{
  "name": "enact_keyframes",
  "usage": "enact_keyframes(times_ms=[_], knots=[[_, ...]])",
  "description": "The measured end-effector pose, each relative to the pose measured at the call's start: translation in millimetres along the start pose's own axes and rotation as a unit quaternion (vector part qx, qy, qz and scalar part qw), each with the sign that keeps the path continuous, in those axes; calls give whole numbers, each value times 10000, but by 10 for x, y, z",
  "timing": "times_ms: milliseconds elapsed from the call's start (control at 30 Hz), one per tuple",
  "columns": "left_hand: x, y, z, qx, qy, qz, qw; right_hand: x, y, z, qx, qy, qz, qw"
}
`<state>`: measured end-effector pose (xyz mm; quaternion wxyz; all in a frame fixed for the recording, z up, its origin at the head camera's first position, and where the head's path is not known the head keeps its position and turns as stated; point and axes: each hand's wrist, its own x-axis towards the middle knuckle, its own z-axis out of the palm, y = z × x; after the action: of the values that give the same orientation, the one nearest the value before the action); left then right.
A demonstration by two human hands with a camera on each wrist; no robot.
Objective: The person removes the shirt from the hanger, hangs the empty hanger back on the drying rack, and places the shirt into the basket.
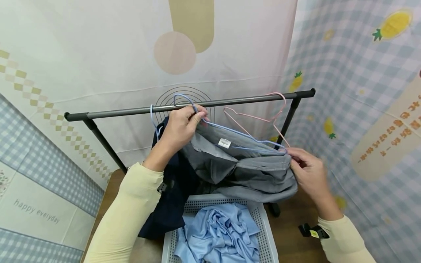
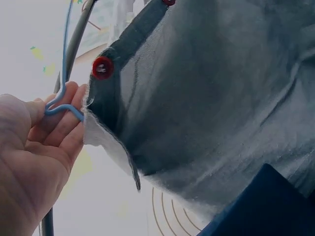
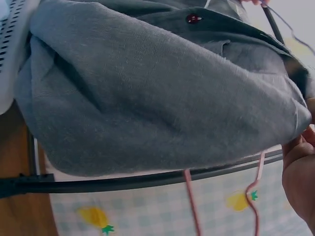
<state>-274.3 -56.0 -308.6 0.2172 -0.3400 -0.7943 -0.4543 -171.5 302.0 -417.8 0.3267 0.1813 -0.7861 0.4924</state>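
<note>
My left hand (image 1: 184, 126) pinches a blue clothes hanger (image 1: 243, 133) at the neck, just below its hook, in front of the rail. The hook's curve overlaps the rail; I cannot tell whether it bears on it. A grey garment (image 1: 227, 171) with a white inside label (image 1: 224, 143) hangs partly over the hanger. Red buttons (image 2: 102, 68) show along its edge in the left wrist view. At the hanger's right end, my right hand (image 1: 309, 173) pinches the garment's edge. The right wrist view shows the grey cloth (image 3: 162, 98) spread wide, with the fingertips partly hidden.
A dark metal rail (image 1: 131, 111) crosses the view. On it hang a pink hanger (image 1: 276, 117) at right and a navy garment (image 1: 167, 208) on another blue hanger (image 1: 152, 118) at left. Below stands a white perforated basket (image 1: 268, 233) holding crumpled light-blue cloth (image 1: 218, 233).
</note>
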Motion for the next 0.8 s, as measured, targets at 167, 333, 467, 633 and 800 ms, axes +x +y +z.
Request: enact_keyframes(times_ms=[167,333,467,633,800], knots=[[37,25,36,35,-297,112,9995,-71,48,21,-432,-313,90,9985],[71,67,114,358,-841,184,9956,-115,70,51,-960,-417,470,9934],[100,105,168,616,-1046,151,9925,-146,55,49,-761,-668,1081,9890],[132,147,218,872,-1212,313,9883,-170,32,8,-524,-1411,1619,9753],[162,206,281,1042,-1468,237,9834,-154,-38,-97,-279,-2085,1961,9578]])
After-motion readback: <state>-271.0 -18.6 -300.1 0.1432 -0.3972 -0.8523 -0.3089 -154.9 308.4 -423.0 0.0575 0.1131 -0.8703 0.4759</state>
